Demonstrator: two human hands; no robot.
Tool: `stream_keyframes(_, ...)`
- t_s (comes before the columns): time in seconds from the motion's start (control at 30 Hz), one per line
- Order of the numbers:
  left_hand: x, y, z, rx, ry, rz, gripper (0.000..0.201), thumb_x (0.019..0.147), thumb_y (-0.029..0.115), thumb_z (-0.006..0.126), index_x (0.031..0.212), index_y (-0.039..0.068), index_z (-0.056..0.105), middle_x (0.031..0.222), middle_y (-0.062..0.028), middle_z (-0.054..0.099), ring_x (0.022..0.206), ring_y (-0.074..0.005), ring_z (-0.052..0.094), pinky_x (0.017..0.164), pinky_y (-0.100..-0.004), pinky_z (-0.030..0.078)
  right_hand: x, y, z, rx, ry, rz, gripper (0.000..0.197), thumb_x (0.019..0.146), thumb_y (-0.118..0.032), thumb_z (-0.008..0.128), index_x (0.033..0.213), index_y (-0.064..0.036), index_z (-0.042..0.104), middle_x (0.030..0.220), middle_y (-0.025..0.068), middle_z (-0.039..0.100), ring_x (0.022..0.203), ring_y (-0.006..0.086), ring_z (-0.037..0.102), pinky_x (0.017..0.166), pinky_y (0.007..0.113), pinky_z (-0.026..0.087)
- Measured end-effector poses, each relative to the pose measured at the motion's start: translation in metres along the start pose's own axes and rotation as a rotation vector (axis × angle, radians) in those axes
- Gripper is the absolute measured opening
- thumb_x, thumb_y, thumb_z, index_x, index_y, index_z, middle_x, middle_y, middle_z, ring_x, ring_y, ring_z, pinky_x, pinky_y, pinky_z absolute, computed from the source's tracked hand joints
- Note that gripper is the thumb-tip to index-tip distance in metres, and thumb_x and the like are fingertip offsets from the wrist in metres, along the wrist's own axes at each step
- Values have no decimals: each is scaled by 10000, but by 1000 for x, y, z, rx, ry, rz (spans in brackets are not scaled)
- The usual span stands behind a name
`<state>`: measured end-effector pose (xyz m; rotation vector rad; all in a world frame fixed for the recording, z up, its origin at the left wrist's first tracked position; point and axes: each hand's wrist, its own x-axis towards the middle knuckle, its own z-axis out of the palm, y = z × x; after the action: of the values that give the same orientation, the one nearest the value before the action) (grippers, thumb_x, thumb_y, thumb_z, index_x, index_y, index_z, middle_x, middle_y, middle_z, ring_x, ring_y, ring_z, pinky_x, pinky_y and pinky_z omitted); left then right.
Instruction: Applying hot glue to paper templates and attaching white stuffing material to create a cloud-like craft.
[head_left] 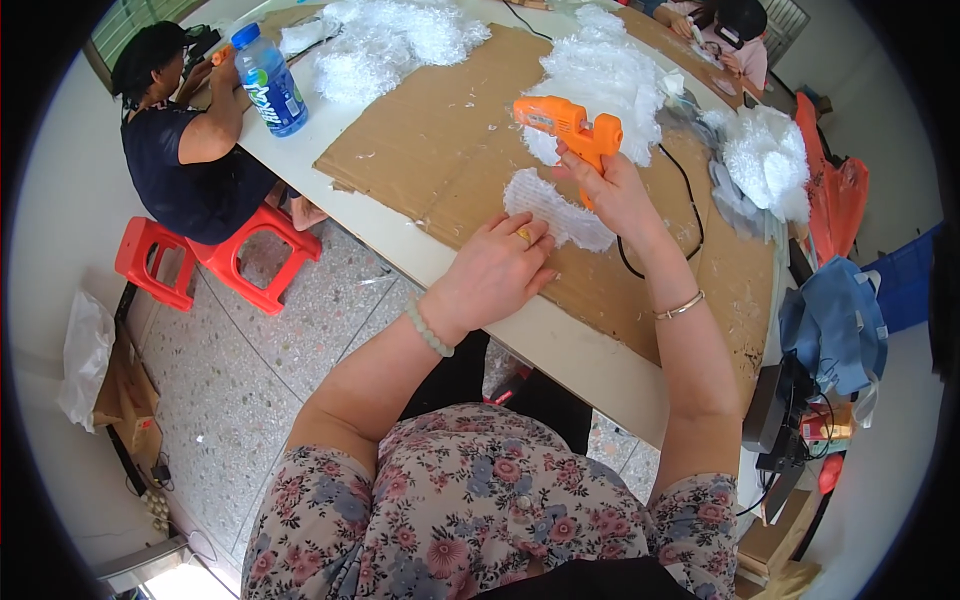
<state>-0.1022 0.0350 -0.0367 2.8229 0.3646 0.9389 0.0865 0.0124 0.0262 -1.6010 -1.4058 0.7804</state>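
Note:
An orange glue gun (572, 122) is gripped by its handle in my right hand (612, 190), its nozzle end toward the left. Below it, a small white, fluffy-edged piece of fabric (552, 208) lies on the brown cardboard (440, 150). My left hand (497, 268) is closed at the near left edge of this piece, fingers bent and pressed together on it; the fingertips are partly hidden. A black cord (697, 215) curves over the cardboard beside my right forearm.
White fluffy heaps (400, 45) lie across the table's far side, with another pile (765, 160) at the right. A blue-capped bottle (268, 80) stands at the left edge. One person (190, 150) sits left on a red stool (262, 255), another (720, 40) far right. Bags (835, 320) hang at the right.

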Motion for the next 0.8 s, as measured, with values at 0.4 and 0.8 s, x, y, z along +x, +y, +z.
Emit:
stream_keyframes(0.4, -1, 0, 2, -4, 6, -2, 319, 773, 229, 658, 1002, 12, 615, 1063, -124, 598, 1073, -286, 552, 933, -407, 421, -14, 20, -7, 39, 55, -79, 340, 935, -224, 556, 1178, 12, 528, 1068, 56, 588, 914, 137, 604, 816, 277, 476)
stream_keyframes(0.8, -1, -1, 3, 0, 2, -10, 307, 792, 236, 644, 1001, 12, 624, 1052, -123, 604, 1071, -293, 554, 932, -408, 420, -31, 25, 6, -235, -2, -133, 321, 944, -208, 539, 1174, 14, 517, 1050, 54, 587, 985, 131, 573, 804, 258, 467)
